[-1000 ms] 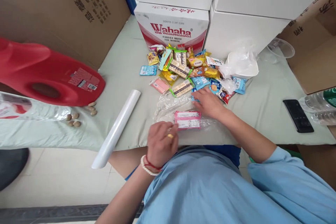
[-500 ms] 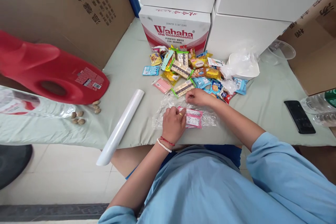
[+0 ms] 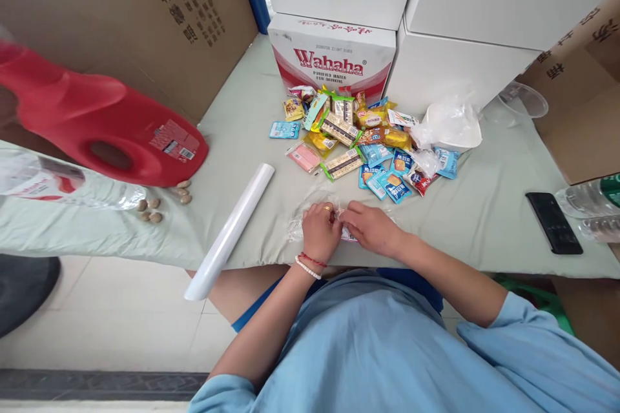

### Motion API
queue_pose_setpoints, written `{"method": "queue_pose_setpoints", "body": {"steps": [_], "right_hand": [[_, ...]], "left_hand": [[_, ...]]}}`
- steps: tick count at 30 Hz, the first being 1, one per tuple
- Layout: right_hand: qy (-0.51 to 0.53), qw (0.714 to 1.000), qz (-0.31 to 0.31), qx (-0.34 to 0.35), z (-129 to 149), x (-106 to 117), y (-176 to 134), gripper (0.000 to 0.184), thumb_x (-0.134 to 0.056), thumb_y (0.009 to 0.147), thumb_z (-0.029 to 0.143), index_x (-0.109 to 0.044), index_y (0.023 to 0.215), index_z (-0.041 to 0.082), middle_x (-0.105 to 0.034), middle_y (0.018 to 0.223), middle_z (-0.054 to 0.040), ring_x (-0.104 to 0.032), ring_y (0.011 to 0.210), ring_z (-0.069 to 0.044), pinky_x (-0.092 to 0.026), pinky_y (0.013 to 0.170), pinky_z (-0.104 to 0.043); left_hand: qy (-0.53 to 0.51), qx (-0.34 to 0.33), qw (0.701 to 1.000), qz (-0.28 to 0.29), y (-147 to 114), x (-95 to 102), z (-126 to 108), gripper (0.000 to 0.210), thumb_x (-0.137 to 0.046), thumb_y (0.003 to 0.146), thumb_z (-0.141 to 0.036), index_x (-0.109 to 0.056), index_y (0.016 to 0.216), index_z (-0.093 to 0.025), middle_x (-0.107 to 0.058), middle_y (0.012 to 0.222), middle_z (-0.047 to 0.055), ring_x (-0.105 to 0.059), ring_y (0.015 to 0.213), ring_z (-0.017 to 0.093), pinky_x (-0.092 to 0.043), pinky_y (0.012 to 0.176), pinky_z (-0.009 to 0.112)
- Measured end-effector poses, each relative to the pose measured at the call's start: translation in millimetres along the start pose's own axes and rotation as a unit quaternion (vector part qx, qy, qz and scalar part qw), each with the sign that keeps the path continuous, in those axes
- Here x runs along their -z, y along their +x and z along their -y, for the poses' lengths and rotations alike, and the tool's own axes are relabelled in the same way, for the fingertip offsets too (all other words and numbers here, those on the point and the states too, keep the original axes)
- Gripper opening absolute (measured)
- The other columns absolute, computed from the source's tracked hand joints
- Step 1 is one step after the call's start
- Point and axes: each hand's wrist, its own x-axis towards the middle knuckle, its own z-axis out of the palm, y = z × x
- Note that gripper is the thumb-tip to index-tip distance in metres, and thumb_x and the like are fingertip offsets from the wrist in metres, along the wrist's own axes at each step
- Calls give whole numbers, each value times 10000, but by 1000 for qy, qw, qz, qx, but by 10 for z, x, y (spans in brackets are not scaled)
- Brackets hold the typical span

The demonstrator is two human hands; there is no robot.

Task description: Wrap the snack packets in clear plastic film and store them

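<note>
Grip: left hand (image 3: 321, 230), right hand (image 3: 374, 230) pinching clear film (image 3: 296, 227) over green cloth (image 3: 465, 219); carton (image 3: 334, 68) behind; tiled floor (image 3: 140, 322).

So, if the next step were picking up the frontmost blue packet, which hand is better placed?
Probably the right hand: the blue packet lies just beyond it, while the left hand is farther off to the left. Both hands are at the clear plastic.

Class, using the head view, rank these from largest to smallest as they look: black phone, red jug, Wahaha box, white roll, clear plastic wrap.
1. Red jug
2. Wahaha box
3. White roll
4. Black phone
Unranked: clear plastic wrap; the left hand and right hand cover part, so its size is unsure.
</note>
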Motion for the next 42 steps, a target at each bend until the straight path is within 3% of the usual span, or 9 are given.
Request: {"method": "queue_pose_setpoints", "body": {"steps": [5, 11, 21, 26, 29, 32, 35, 38, 42], "right_hand": [[-72, 997, 13, 20, 15, -302, -129, 238, -437, 1063, 160, -667, 1108, 204, -649, 1045, -81, -560, 871, -198, -347, 700, -290], [-103, 994, 15, 24, 57, -281, -52, 256, -439, 1084, 199, -694, 1074, 217, -654, 1045, -65, -534, 864, -205, -293, 680, -304], [-58, 996, 51, 53, 72, -256, -50, 486, -452, 1044, 107, -595, 1484, 254, -636, 1019, -68, -534, 861, -212, -366, 749, -302], [-92, 991, 67, 65, 135, -257, -41, 424, -534, 1021, 124, -689, 1382, 282, -614, 1033, -93, -503, 891, -228, -345, 771, -321], [-92, 992, 52, 62, 158, -280, -64, 437, -538, 1010, 110, -677, 1396, 261, -603, 1025, -101, -492, 894, -233, -357, 788, -333], [-69, 996, 26, 59, 127, -315, -116, 428, -536, 1011, 114, -680, 1387, 259, -594, 1041, -102, -490, 916, -233, -379, 808, -336], [-26, 997, 3, 74, 81, -337, -191, 449, -552, 983, 88, -684, 1381, 251, -607, 1126, -113, -496, 984, -242, -415, 870, -356], [11, 996, -10, 92, 75, -323, -256, 444, -582, 979, 119, -671, 1401, 226, -626, 1208, -129, -504, 1033, -256, -445, 931, -397], [58, 993, -12, 98, 87, -226, -323, 421, -600, 976, 142, -687, 1380, 222, -638, 1320, -146, -538, 1146, -280, -461, 1025, -464]], "left_hand": [[-109, -87, 986, 90, 88, 296, 255, 135, -540, 865, -200, -634, 773, -228, -710, 855, 55, -648, 887, 234, -510, 852, 384], [-171, -55, 983, 30, 34, 507, 377, 70, -553, 732, -172, -597, 718, -224, -648, 785, 22, -598, 788, 200, -480, 777, 350], [-497, 16, 867, 33, -185, 841, 627, 182, -535, 701, -309, -474, 546, -235, -442, 471, 19, -513, 562, 208, -455, 629, 394], [-269, 155, 942, -127, -81, 857, 558, 269, -548, 885, -464, -632, 809, -220, -569, 714, 21, -570, 721, 199, -505, 725, 353], [-32, 99, 994, -29, -69, 700, 502, 396, -720, 798, -506, -676, 1072, -222, -657, 1233, 127, -567, 1244, 343, -481, 1064, 518], [61, 56, 992, 96, -152, 645, 518, 315, -790, 718, -389, -690, 961, -214, -587, 1408, 167, -416, 1450, 442, -389, 1170, 625], [10, 81, 990, 115, -245, 783, 506, 167, -691, 791, -355, -675, 876, -212, -673, 1129, 124, -649, 1121, 336, -531, 1002, 513], [-173, 163, 963, 128, -253, 900, 329, 245, -682, 829, -453, -626, 842, -215, -622, 754, 4, -617, 675, 186, -536, 680, 331], [-349, 200, 902, 157, -144, 708, -32, 294, -699, 828, -467, -682, 908, -184, -695, 755, 17, -659, 679, 179, -524, 649, 297]]}}
